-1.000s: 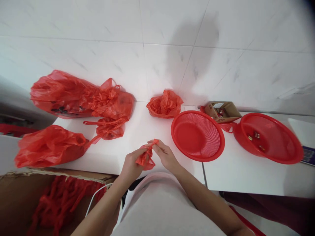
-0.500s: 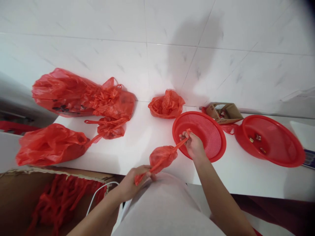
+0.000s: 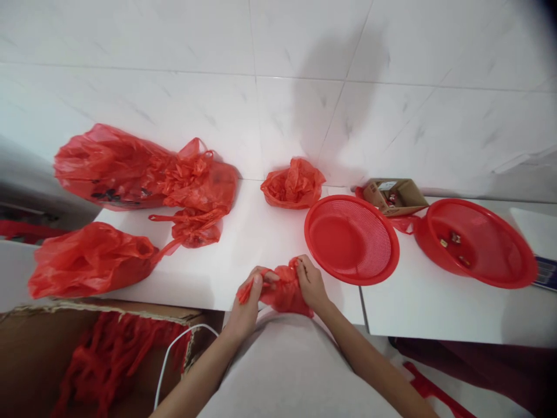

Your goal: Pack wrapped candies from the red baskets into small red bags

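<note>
A small filled red plastic bag (image 3: 288,293) is between my hands at the table's front edge, close to my body. My left hand (image 3: 249,299) is closed on a twisted end of it, which pokes out past the thumb. On the bag's other side, my right hand (image 3: 310,283) pinches its upper part. Just beyond my right hand stands a red mesh basket (image 3: 339,241) with nothing in it. Behind the held bag, near the wall, sits an open red bag (image 3: 292,186). What the held bag contains is hidden.
Filled red bags (image 3: 108,168) lie at the left, with another (image 3: 91,258) nearer the front. A cardboard box (image 3: 87,313) of red bags stands front left. On the right are a small carton (image 3: 402,197) and a red basket (image 3: 491,244) with several small wrapped pieces.
My right hand has come down and left, away from the mesh basket, to the bag. My hands are closer together, and the stretched bag is now bunched between them.
</note>
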Demonstrator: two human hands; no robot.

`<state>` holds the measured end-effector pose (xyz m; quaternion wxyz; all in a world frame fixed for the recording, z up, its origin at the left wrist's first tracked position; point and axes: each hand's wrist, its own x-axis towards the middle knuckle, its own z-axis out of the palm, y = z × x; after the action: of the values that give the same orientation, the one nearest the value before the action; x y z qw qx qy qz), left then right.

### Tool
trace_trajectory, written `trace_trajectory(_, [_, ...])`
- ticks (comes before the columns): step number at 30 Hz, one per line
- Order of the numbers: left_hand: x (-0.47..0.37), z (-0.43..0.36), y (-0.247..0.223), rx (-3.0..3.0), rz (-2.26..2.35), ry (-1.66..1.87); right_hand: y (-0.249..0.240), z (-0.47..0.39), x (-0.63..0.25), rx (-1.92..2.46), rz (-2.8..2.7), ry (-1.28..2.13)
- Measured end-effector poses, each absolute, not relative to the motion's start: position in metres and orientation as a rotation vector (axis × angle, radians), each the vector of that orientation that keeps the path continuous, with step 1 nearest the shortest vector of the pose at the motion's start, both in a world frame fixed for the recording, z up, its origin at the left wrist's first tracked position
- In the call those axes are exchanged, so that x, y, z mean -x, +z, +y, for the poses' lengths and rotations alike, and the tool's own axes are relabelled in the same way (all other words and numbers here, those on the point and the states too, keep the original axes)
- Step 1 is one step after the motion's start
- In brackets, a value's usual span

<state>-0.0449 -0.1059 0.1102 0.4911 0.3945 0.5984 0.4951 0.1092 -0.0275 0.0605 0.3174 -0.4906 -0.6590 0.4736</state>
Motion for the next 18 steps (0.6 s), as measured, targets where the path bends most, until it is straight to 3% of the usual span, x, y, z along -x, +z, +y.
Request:
trace_trajectory(11, [0.061,-0.104,0.106,-0.917,1.464,0.886,0.078,0.009,-0.136,1.276,-1.939,1.061])
trace_trajectory(18, [0.070,-0.103,0.086,-0.657,1.443,0.834,0.056,0.006,-0.137,1.336,-1.816,1.301])
